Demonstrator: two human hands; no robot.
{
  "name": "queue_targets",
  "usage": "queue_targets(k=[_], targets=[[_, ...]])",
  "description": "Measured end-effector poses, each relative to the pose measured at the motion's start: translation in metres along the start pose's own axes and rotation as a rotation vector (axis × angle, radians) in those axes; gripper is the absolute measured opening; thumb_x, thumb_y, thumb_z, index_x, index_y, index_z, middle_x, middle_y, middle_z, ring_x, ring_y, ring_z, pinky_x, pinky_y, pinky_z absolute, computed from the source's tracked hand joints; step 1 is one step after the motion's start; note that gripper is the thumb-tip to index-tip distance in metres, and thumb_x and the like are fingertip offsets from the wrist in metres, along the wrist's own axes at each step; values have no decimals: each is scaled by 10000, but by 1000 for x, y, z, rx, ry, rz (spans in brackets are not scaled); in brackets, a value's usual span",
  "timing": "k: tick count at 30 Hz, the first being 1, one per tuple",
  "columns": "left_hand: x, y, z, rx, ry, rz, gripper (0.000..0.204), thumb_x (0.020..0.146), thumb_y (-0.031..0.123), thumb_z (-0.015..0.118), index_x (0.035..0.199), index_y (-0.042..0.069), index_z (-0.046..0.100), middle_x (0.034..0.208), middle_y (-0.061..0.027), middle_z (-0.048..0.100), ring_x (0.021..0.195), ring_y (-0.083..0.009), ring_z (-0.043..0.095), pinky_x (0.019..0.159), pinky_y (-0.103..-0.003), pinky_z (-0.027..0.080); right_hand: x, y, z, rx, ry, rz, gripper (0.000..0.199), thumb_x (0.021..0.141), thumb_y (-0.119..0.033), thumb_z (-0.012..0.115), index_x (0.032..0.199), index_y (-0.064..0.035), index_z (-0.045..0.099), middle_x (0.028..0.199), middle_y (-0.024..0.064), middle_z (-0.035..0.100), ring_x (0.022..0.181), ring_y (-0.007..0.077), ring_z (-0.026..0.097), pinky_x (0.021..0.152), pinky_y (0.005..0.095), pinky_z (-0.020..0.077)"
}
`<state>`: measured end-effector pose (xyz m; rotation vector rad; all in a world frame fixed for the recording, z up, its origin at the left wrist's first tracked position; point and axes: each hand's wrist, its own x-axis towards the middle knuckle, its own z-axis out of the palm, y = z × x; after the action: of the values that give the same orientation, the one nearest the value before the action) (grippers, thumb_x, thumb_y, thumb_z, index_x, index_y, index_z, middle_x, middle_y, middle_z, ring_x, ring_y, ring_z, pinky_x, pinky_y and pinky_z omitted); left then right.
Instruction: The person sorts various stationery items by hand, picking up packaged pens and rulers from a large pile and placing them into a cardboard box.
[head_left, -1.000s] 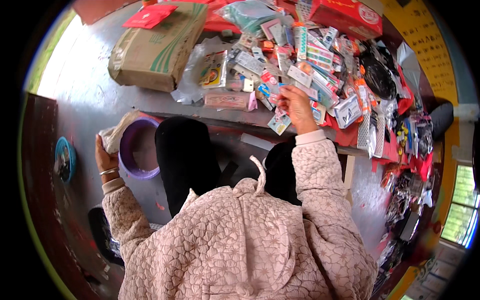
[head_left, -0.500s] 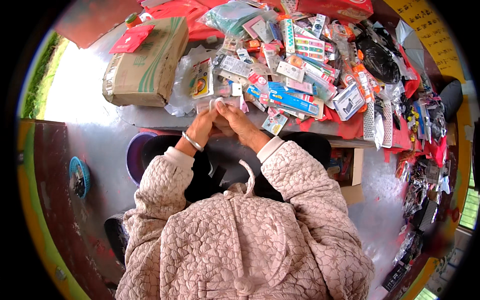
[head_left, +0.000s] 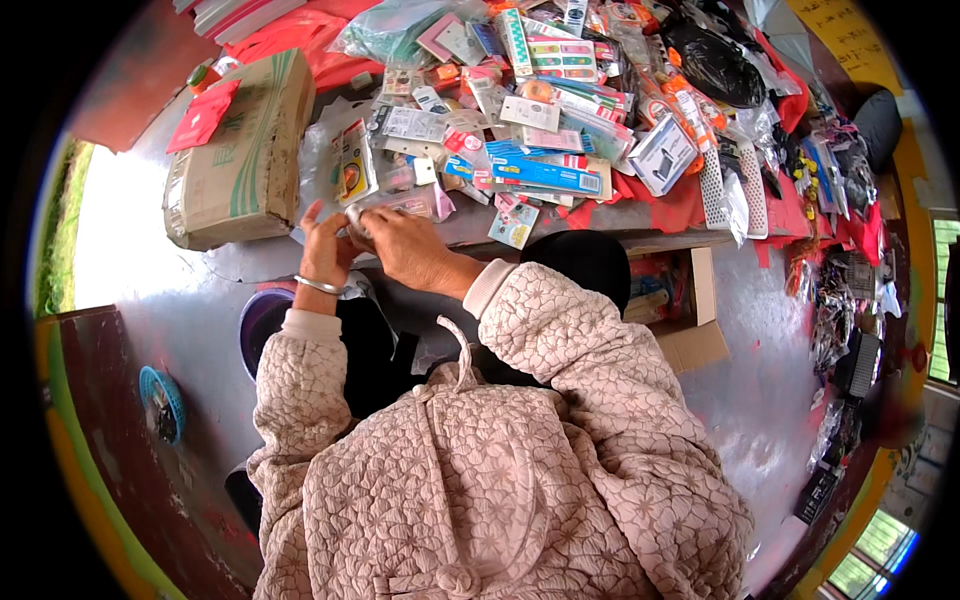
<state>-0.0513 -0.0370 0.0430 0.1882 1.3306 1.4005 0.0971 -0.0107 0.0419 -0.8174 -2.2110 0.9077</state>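
My left hand, with a pale bracelet at the wrist, is just past the table's near edge by the cardboard box. Its fingers are stretched up and apart. My right hand reaches across from the right, its bent fingertips close beside the left fingers. A small pale glint shows at the right fingertips, too small to name. Clear plastic shows below the hands, over my dark-clad legs. Beyond the fingers lies a yellow-and-black carded package. The undersides of both hands are hidden.
A large cardboard box carries a red packet. Many small packages, including a blue one, pile on the table. A purple tub and blue basket stand left; an open carton stands right.
Both hands have moved left, with my view shifting too. They were close together, fingertips pinched at a small white thing; now the left fingers are spread and the right hand points left toward them.
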Motion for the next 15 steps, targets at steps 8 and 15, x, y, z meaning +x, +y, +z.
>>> queue_targets(k=[8,15], targets=[[15,-1,6,92,-149,29,555,786,366,593,1259,233,335,1135,-37,481,979,-212,500,788,-413,413,20,31,-11,51,233,405,249,734,-186,518,912,-26,584,750,215,601,723,369,592,641,431,464],[32,-20,26,23,-423,-342,401,858,359,525,1140,77,491,1085,-72,540,997,-213,524,843,-339,435,24,25,2,-82,-170,354,230,748,-254,497,818,-57,592,755,219,604,760,368,589,684,463,447]])
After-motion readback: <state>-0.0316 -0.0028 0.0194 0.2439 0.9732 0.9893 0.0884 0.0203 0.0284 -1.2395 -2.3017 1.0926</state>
